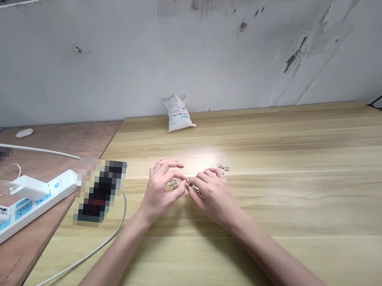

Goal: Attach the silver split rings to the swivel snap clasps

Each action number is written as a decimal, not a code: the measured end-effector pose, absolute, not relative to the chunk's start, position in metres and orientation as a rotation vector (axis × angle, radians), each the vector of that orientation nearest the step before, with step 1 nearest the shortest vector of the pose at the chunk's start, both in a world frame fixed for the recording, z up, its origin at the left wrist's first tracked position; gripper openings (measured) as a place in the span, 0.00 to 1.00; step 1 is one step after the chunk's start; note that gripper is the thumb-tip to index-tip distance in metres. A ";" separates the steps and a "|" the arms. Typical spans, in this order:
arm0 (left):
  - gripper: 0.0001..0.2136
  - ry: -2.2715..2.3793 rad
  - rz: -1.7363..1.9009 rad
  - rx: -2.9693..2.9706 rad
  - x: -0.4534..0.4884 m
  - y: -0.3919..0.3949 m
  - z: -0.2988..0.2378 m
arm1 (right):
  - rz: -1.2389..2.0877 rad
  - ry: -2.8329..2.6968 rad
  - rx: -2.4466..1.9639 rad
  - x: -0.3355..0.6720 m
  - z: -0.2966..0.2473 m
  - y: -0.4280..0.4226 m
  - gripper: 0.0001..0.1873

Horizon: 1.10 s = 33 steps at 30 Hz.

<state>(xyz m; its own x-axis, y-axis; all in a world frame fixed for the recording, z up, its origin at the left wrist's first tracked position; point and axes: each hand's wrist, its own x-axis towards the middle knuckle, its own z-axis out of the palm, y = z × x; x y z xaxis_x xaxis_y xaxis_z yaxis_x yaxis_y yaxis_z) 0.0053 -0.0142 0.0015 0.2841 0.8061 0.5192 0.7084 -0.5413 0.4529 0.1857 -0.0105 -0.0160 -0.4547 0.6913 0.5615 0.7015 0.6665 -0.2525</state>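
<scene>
On the pale wooden tabletop (276,179), both hands meet over small metal clasps.

Left hand (161,187) and right hand (215,193) lie side by side at the centre, fingertips nearly touching. The right hand's fingers are narrowed in a pinch on a short metal clasp chain (195,188), whose long axis runs from 10 to 4 o'clock, pointing toward the left hand. The left hand's fingers are pinched narrow at that chain's near end, over loose rings (173,184) lying just beneath them. A spare clasp (223,167) rests at 12 o'clock from the right hand, nearer to it. A white pouch (178,112) sits well apart at 12 o'clock; a power strip (13,208) lies at 9 o'clock.
</scene>
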 end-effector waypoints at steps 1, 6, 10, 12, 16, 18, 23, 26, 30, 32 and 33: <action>0.03 1.425 1.097 2.409 0.005 -0.014 0.002 | 0.014 -2.228 -1.062 0.186 -0.017 -0.010 0.09; 0.03 1.430 1.076 2.417 0.005 -0.015 0.003 | 0.035 -2.175 -1.008 0.191 -0.019 -0.005 0.09; 0.03 1.448 1.073 2.419 0.005 -0.015 0.005 | -0.087 -2.119 -1.001 0.193 -0.016 -0.004 0.09; 0.03 1.457 1.064 2.422 0.005 -0.015 0.006 | -0.091 -2.097 -0.994 0.193 -0.014 -0.004 0.09; 0.03 1.471 1.059 2.442 0.005 -0.016 0.007 | -0.041 -2.067 -0.960 0.192 -0.011 -0.006 0.08; 0.03 1.468 1.062 2.450 0.005 -0.016 0.007 | -0.009 -2.048 -0.946 0.192 -0.011 -0.007 0.08; 0.03 1.450 1.046 2.452 0.004 -0.017 0.007 | 0.037 -2.034 -0.915 0.195 -0.012 -0.003 0.08; 0.03 1.434 1.043 2.438 0.004 -0.016 0.007 | 0.067 -2.066 -0.875 0.198 -0.014 0.000 0.09; 0.04 1.422 1.019 2.417 0.004 -0.016 0.008 | 0.044 -2.083 -0.872 0.201 -0.014 0.001 0.10; 0.04 1.417 0.988 2.413 0.005 -0.016 0.010 | 0.023 -2.097 -0.871 0.202 -0.013 0.001 0.10; 0.03 1.414 0.978 2.413 0.005 -0.017 0.010 | 0.015 -2.100 -0.872 0.202 -0.013 0.001 0.10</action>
